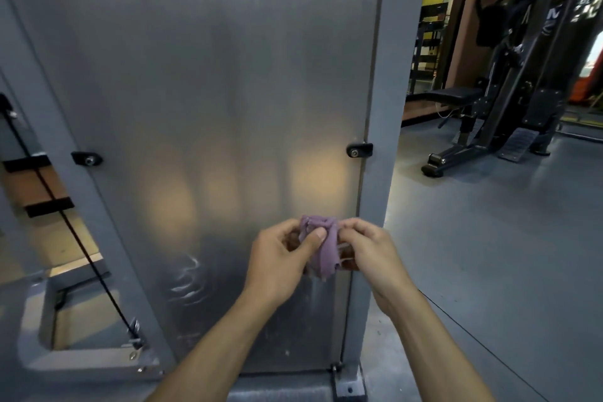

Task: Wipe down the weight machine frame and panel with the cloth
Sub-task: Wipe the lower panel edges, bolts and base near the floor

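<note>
Head view: left thumb and fingers pinch the left side of the purple cloth; right fingers are curled in and pinch its right side. Both hands are clamped on it, fingers together, none spread. Left hand comes up from the lower middle, right hand just beside it, cloth bunched between them with a loose tail hanging down. Cloth looks held in the air just in front of the panel; whether it touches the metal, cannot tell.

Outward: hands sit before the lower right part of the grey metal panel, near its right edge, below the black bolt clip. The grey frame upright runs right alongside that edge. A second clip sits at the panel's left edge, with a black cable slanting down past the left frame member.

Progress, judged: curved smear marks low on the panel, left of the hands, suggest some wiping is done there. Upper panel shows vertical streaks and haze; cleaned or not, unclear. Current step looks like refolding or regripping the cloth, not wiping. Frame upright and most of the panel probably left to do.

Other gym machine well apart, at the right on the grey floor.
</note>
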`<move>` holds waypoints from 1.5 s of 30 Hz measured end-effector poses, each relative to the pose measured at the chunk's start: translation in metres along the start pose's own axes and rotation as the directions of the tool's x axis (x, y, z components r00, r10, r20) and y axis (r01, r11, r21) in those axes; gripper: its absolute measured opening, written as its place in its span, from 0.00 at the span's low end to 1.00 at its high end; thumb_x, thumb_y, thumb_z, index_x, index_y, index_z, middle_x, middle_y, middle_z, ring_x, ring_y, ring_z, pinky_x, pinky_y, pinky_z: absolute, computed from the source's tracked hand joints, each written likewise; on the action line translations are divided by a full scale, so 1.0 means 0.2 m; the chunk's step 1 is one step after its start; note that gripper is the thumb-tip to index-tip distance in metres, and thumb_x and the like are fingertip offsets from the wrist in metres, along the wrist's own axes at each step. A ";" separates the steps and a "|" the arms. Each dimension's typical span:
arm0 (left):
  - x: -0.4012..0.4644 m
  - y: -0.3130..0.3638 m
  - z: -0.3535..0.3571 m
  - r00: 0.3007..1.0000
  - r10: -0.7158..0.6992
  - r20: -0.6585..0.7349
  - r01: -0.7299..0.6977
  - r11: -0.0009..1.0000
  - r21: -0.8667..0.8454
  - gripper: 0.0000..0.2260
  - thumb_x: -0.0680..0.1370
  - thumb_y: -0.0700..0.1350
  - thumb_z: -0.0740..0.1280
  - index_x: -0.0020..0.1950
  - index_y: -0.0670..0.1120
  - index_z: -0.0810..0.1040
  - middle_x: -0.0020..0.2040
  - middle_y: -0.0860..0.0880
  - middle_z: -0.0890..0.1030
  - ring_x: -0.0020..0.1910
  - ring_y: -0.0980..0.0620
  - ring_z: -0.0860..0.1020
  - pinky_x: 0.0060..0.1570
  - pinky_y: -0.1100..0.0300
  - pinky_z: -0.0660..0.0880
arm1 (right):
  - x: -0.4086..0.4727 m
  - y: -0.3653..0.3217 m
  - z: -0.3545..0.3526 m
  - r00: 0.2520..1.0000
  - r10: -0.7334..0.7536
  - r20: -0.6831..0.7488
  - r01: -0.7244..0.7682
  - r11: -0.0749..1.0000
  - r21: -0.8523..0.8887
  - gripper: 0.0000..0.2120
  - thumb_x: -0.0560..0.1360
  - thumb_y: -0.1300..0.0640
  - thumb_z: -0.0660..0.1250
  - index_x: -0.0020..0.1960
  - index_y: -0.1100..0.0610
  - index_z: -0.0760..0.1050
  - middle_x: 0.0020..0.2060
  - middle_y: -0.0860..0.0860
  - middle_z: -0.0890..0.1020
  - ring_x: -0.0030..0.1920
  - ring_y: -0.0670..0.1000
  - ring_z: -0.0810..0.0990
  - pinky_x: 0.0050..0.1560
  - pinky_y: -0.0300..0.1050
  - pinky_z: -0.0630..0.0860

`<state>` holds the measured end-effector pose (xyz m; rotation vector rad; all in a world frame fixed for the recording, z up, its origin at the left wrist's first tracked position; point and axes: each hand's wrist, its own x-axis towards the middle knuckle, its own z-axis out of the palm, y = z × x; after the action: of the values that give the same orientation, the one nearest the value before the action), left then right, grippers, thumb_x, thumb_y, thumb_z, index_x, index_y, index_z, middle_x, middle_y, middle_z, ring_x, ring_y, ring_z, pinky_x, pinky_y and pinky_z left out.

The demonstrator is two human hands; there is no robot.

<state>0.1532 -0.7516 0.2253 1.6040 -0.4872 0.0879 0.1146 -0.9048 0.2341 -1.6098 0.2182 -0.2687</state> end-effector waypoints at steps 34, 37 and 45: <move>0.06 -0.18 -0.04 0.964 -0.237 0.121 0.266 0.888 -0.376 0.12 0.75 0.45 0.75 0.54 0.40 0.84 0.49 0.35 0.85 0.44 0.47 0.81 0.43 0.57 0.77 | 0.01 0.12 0.23 0.985 0.062 -0.160 0.006 0.919 0.394 0.12 0.74 0.54 0.73 0.52 0.61 0.83 0.47 0.61 0.87 0.46 0.56 0.85 0.47 0.47 0.80; 0.05 -0.18 -0.03 0.968 -0.175 0.180 0.215 0.949 -0.230 0.04 0.78 0.43 0.74 0.52 0.47 0.86 0.46 0.44 0.87 0.43 0.54 0.82 0.43 0.62 0.76 | 0.02 0.09 0.18 0.969 0.021 -0.247 0.082 0.914 0.398 0.08 0.74 0.59 0.74 0.52 0.60 0.83 0.46 0.58 0.87 0.46 0.54 0.85 0.45 0.46 0.80; 0.03 -0.16 -0.06 0.936 -0.210 0.281 0.276 0.936 -0.219 0.07 0.75 0.47 0.76 0.49 0.46 0.85 0.43 0.48 0.86 0.39 0.54 0.80 0.41 0.62 0.75 | 0.00 0.09 0.14 0.989 0.060 -0.137 0.003 0.908 0.419 0.10 0.76 0.61 0.73 0.55 0.65 0.81 0.49 0.64 0.86 0.48 0.61 0.83 0.48 0.50 0.80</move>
<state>0.1735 -0.7422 0.1990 1.4143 -0.4694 -0.3619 0.1231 -0.8797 0.2158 -1.1598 0.2766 -0.3853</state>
